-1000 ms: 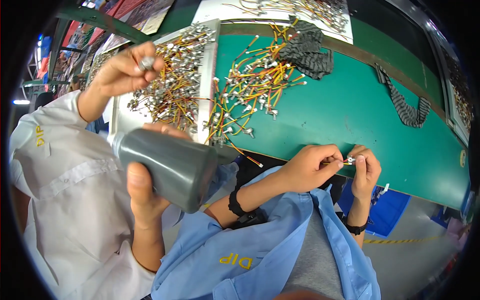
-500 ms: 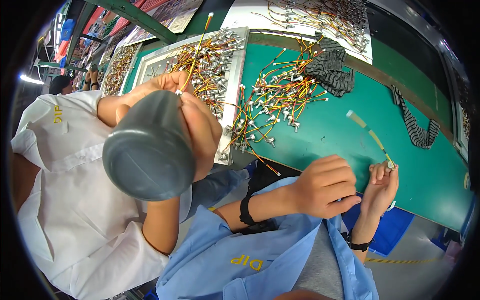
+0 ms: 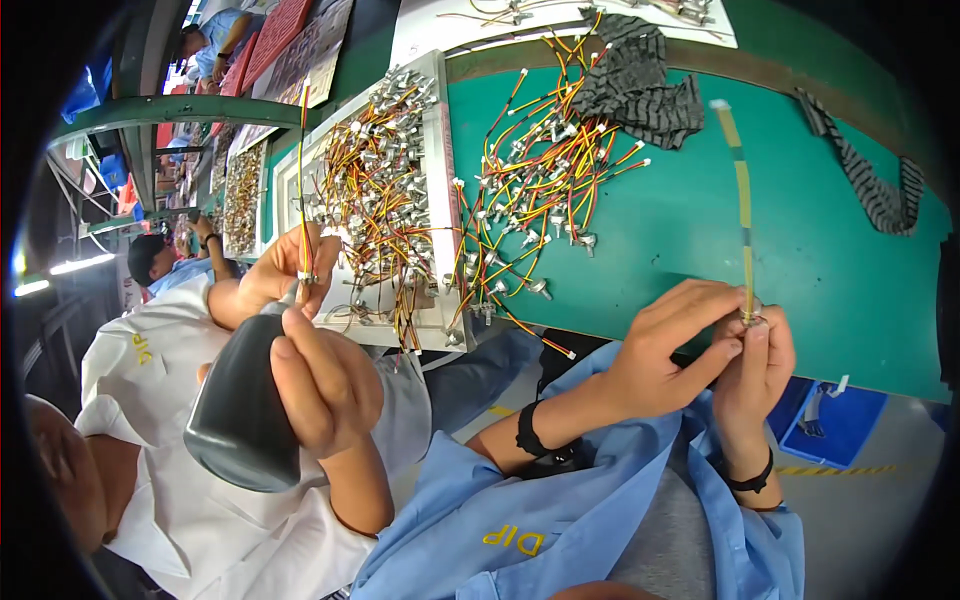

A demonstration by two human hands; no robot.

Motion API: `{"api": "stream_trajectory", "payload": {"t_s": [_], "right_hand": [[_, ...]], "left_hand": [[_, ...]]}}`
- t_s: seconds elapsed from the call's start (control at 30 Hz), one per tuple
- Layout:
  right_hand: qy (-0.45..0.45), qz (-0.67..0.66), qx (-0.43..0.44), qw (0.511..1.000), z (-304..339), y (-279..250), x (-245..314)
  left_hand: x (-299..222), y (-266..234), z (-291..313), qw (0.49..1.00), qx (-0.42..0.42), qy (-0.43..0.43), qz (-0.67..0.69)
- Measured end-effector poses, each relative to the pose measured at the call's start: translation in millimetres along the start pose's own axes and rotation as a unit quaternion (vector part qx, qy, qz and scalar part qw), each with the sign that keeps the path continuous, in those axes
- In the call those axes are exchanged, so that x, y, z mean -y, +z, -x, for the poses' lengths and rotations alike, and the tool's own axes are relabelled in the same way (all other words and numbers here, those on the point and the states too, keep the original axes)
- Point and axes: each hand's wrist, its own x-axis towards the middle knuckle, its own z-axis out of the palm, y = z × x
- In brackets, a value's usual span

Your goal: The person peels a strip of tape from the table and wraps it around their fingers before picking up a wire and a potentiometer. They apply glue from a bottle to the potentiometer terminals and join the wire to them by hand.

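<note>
My right hand (image 3: 752, 375) is closed in a pinch round a wired potentiometer (image 3: 748, 317) at the near edge of the green table. From it a thin yellow cable (image 3: 743, 195) with a pale plug at its end stands up over the table. My left hand (image 3: 670, 350) meets it from the left, index finger and thumb closing on the base of the cable. The fingers partly hide the metal body. To the left, a pile of similar wired potentiometers (image 3: 560, 170) lies loose on the table.
Beside me, a co-worker in white (image 3: 270, 390) holds a dark grey tool (image 3: 245, 410) against another wired part. A framed tray (image 3: 440, 130) full of such parts stands there. Striped grey cloth (image 3: 640, 85) and a striped strip (image 3: 865, 185) lie on the table (image 3: 650, 240). A blue bin (image 3: 850, 430) sits below.
My left hand has moved right from a loose fist to the part in my right hand. The cable now stands more upright. The co-worker's tool has tilted, and the view has shifted.
</note>
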Motion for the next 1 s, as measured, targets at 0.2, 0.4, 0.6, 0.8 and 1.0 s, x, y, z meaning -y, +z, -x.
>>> {"api": "stream_trajectory", "payload": {"t_s": [0.2,0.4,0.6,0.8,1.0], "right_hand": [[-0.007,0.098,0.076,0.992,-10.6,-21.0,9.4],[-0.024,0.167,0.127,0.977,-18.9,-34.4,5.8],[-0.108,0.187,0.126,0.968,-26.2,-29.1,0.2],[-0.113,0.190,0.124,0.967,-27.4,-29.6,-0.2],[-0.111,0.194,0.127,0.966,-27.1,-31.4,-1.7]], "left_hand": [[19.5,6.4,-3.5,0.998,-0.008,0.039,0.050],[28.5,8.2,-4.9,0.999,-0.016,0.016,0.049],[28.2,10.1,-6.1,0.998,-0.030,0.010,0.056],[28.3,11.9,-8.1,0.998,-0.040,0.016,0.056],[27.9,12.0,-7.9,0.998,-0.041,0.019,0.053]]}}
